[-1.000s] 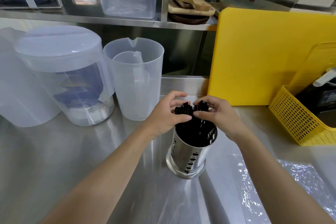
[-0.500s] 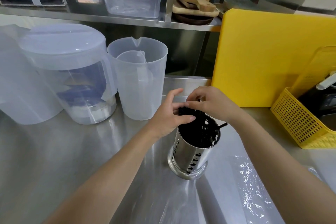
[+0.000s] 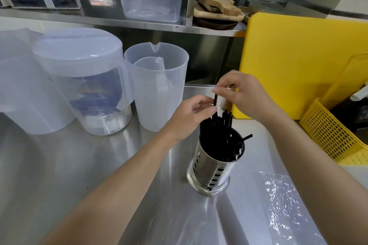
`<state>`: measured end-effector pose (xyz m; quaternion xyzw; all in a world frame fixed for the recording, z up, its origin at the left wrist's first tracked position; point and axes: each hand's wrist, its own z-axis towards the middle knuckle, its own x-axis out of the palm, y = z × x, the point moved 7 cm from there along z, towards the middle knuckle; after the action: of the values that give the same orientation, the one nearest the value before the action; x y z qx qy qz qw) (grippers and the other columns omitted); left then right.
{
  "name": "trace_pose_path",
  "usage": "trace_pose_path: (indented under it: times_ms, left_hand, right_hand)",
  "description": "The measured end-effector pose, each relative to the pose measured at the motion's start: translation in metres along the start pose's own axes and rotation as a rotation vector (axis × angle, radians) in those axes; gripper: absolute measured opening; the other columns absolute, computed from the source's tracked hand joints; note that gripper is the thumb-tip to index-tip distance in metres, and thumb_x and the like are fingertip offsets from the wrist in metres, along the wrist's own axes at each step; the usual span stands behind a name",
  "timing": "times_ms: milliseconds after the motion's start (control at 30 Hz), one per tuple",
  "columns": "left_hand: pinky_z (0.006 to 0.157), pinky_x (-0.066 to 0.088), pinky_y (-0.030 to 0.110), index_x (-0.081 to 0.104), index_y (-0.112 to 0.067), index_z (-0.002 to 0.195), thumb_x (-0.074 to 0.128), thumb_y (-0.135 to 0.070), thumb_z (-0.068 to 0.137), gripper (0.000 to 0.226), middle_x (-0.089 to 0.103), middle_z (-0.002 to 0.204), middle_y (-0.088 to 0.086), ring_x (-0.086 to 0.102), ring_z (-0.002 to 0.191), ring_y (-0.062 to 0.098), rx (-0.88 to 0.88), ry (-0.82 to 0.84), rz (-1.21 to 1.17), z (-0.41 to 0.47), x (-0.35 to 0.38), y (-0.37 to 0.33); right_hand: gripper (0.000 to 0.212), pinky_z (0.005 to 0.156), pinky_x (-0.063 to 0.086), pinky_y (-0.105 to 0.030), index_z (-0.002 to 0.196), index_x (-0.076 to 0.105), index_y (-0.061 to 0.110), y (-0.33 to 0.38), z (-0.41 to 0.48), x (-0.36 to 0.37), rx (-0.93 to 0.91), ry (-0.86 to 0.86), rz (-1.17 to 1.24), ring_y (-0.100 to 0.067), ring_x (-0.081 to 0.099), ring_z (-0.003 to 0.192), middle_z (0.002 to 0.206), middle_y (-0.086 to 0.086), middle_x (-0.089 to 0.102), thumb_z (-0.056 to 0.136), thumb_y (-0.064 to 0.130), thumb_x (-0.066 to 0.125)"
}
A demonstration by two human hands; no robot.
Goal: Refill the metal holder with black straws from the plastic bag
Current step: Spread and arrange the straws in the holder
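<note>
A perforated metal holder [image 3: 214,171] stands on the steel counter, packed with black straws [image 3: 221,125]. One straw leans out over its right rim. My right hand [image 3: 242,95] pinches the top of a single black straw [image 3: 215,100] raised above the bunch. My left hand [image 3: 192,116] cups the left side of the bunch, its fingertips touching that raised straw. A clear plastic bag [image 3: 282,203] lies flat on the counter at the lower right.
Two translucent plastic jugs [image 3: 157,85] and a lidded container [image 3: 83,77] stand at the left back. A yellow cutting board [image 3: 298,61] leans at the right, with a yellow basket [image 3: 328,133] beside it. A shelf [image 3: 119,20] runs overhead.
Both hands were pressing on the straw tops in the holder. My right hand has since risen, drawing one straw up above the bunch, and my left hand stays at the bunch's side.
</note>
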<state>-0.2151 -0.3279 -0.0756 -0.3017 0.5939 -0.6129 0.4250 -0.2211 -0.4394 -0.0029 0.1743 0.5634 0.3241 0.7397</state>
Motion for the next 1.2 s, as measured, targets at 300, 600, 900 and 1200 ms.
trace_pose_path:
  times_ms: [300,600,900,1200]
  left_hand:
    - [0.083,0.054,0.037,0.062,-0.028,0.076,0.064,-0.013,0.083,0.017,0.067,0.076,-0.002,0.066,0.078,0.019,0.226,-0.197,0.171,0.004,-0.015,-0.052]
    - [0.075,0.059,0.031,0.058,-0.009,0.089,0.054,-0.011,0.088,0.005,0.069,0.078,0.008,0.071,0.070,0.017,-0.203,-0.476,-0.711,-0.003,-0.052,-0.029]
    - [0.052,0.053,0.025,0.060,-0.012,0.076,0.059,-0.030,0.086,0.021,0.064,0.060,0.001,0.064,0.054,0.012,-0.365,-0.281,-0.559,-0.013,-0.017,-0.023]
    - [0.070,0.042,0.018,0.060,-0.019,0.081,0.068,-0.015,0.079,0.009,0.061,0.081,-0.002,0.056,0.075,0.009,-0.114,-0.299,0.038,-0.029,-0.024,-0.003]
  right_hand:
    - [0.010,0.062,0.043,-0.013,0.095,0.060,0.014,0.034,-0.007,-0.042,-0.188,-0.257,0.254,-0.002,0.055,0.067,0.078,0.010,0.057,0.090,0.012,0.053]
    - [0.068,0.076,0.049,-0.018,0.111,0.044,0.056,0.007,-0.039,-0.011,-0.115,0.133,0.065,-0.021,0.060,0.080,0.094,0.003,0.061,0.080,-0.001,0.063]
    - [0.011,0.048,0.041,-0.021,0.075,0.063,0.026,0.028,-0.057,-0.071,-0.275,-0.535,0.555,-0.005,0.050,0.047,0.053,0.014,0.060,0.083,0.025,0.055]
    - [0.027,0.046,0.033,-0.015,0.068,0.055,0.016,0.005,-0.053,-0.052,0.041,-0.169,0.109,-0.003,0.040,0.047,0.053,0.005,0.047,0.090,0.032,0.052]
